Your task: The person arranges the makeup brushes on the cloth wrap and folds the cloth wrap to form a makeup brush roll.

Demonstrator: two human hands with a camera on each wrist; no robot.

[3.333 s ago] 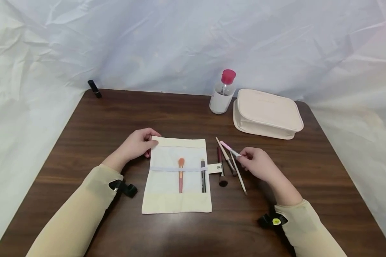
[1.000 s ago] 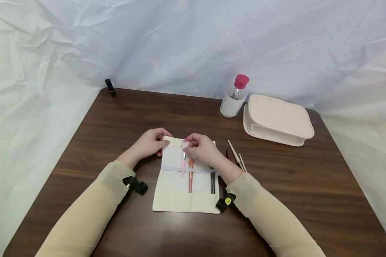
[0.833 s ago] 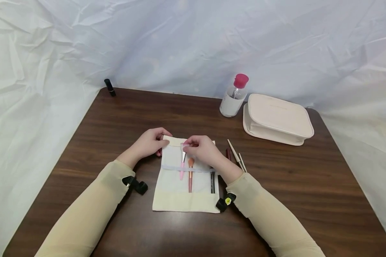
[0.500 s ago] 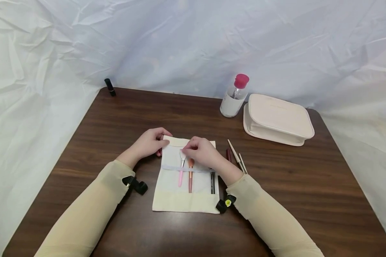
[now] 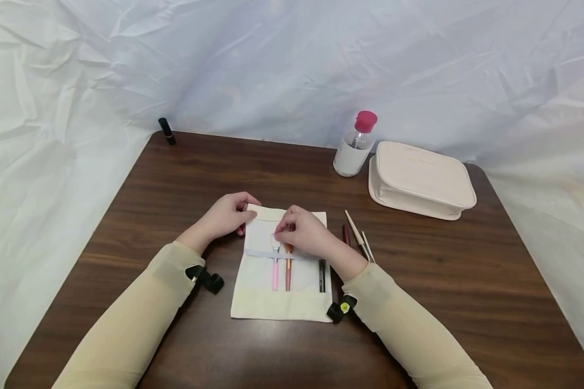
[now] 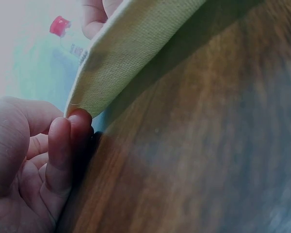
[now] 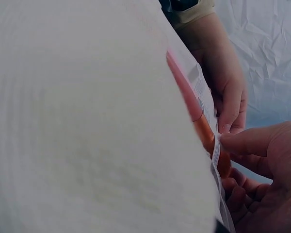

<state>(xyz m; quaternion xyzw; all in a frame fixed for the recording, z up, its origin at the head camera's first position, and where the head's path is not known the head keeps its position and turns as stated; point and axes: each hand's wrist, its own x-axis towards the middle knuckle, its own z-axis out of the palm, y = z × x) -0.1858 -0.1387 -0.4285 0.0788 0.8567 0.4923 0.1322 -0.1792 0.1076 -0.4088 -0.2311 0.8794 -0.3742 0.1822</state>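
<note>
A cream cloth brush roll (image 5: 253, 306) lies unrolled on the table. My left hand (image 5: 224, 217) pinches its far left corner between thumb and fingers, as the left wrist view shows up close with the roll edge (image 6: 131, 53) lifted. Over the roll, my right hand (image 5: 304, 232) pinches the pale head of a pink-handled makeup brush (image 5: 274, 276), which passes under the elastic band (image 5: 258, 253). Right beside it lies a makeup brush with an orange head (image 5: 288, 276), partly behind my fingers. A black slim brush or pencil (image 5: 322, 278) sits at the roll's right side.
Several loose brushes lie right of the roll, including one with a cream handle (image 5: 353, 227) and a dark red handle (image 5: 346, 234). Farther back stand a red-capped bottle (image 5: 350, 156) and a pale pink case (image 5: 423, 175). A black tube (image 5: 166, 131) is at the far left corner.
My right hand has carried the pink-handled brush from the loose pile to the roll. The brush has slid toward me under the elastic, its handle end reaching the near pocket. My left hand keeps its grip.
</note>
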